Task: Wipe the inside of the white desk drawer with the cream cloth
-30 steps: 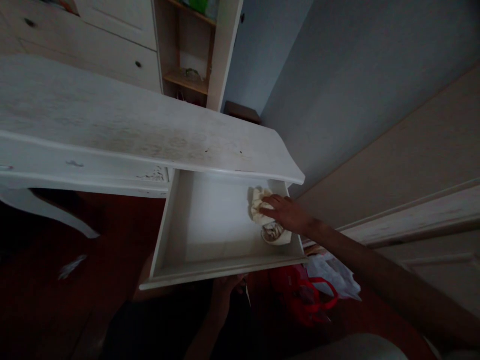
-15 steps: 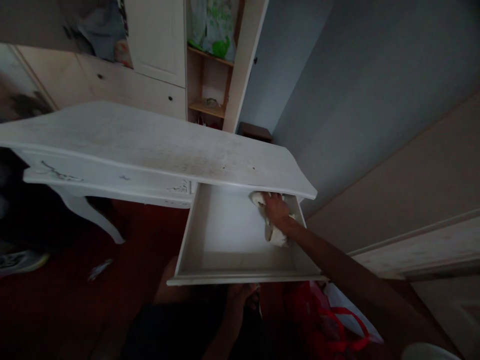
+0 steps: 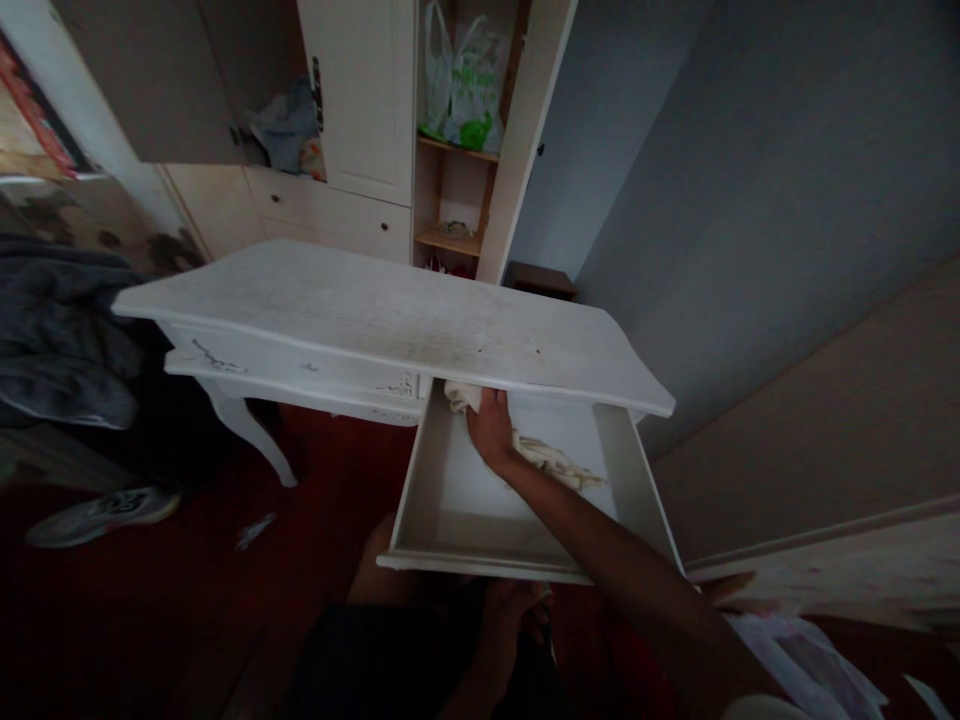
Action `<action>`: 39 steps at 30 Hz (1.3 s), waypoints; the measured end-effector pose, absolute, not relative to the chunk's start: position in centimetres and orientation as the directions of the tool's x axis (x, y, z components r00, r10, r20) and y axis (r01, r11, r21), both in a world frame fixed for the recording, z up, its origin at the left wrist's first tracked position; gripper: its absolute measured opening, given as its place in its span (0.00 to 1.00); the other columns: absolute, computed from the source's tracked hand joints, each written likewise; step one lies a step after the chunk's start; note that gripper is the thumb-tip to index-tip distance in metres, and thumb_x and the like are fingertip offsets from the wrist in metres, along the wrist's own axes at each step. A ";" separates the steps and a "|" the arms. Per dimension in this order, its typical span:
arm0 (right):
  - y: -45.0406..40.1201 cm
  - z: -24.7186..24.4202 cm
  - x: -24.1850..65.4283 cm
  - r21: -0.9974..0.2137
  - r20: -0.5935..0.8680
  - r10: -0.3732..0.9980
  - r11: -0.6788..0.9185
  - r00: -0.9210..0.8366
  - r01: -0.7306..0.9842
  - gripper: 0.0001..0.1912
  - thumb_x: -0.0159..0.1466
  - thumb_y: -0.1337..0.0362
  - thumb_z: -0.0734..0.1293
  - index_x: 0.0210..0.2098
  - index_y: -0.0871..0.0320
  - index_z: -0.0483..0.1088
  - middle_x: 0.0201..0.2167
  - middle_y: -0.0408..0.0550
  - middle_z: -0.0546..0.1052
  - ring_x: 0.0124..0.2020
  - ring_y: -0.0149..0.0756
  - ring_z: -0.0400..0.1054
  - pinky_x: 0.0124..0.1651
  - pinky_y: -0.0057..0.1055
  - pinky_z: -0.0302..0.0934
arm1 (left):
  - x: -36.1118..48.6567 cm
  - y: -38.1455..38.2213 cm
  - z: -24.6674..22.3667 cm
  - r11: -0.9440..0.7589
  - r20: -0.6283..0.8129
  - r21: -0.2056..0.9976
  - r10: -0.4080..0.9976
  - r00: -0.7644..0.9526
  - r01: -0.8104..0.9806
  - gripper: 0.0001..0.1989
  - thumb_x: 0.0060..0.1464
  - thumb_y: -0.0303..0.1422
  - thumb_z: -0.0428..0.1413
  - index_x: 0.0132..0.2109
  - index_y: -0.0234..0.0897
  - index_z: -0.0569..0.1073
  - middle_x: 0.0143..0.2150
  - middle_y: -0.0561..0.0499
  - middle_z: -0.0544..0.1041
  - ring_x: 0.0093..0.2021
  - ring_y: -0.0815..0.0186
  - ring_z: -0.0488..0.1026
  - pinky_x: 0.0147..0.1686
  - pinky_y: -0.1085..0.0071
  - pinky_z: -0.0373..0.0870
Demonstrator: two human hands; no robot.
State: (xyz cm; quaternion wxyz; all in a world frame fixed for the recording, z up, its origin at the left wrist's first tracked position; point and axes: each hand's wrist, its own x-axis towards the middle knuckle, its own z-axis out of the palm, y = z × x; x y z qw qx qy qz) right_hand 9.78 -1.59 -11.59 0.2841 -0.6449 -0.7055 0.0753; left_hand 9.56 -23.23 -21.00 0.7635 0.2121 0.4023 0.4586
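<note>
My right hand (image 3: 491, 428) is closing round a crumpled cream cloth (image 3: 555, 463) in the back left corner of the smooth white drawer (image 3: 487, 510), its loose folds trailing behind my wrist; half a second ago I was bunching it at the right side. My left hand (image 3: 514, 610) is hanging below the drawer front, fingers curling, too dark to tell their grip.

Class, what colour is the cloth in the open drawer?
The cloth is cream, clearest in the head view.
</note>
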 end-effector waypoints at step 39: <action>-13.1 -6.4 22.2 0.085 -0.466 0.826 0.398 -0.317 0.914 0.59 0.45 0.72 0.74 0.71 0.59 0.44 0.72 0.66 0.35 0.71 0.67 0.31 0.65 0.64 0.37 | 9.2 -23.2 -21.2 0.489 -0.375 0.743 0.869 0.322 -0.456 0.33 0.36 0.59 0.62 0.33 0.29 0.75 0.26 0.47 0.76 0.21 0.71 0.67 0.18 0.76 0.58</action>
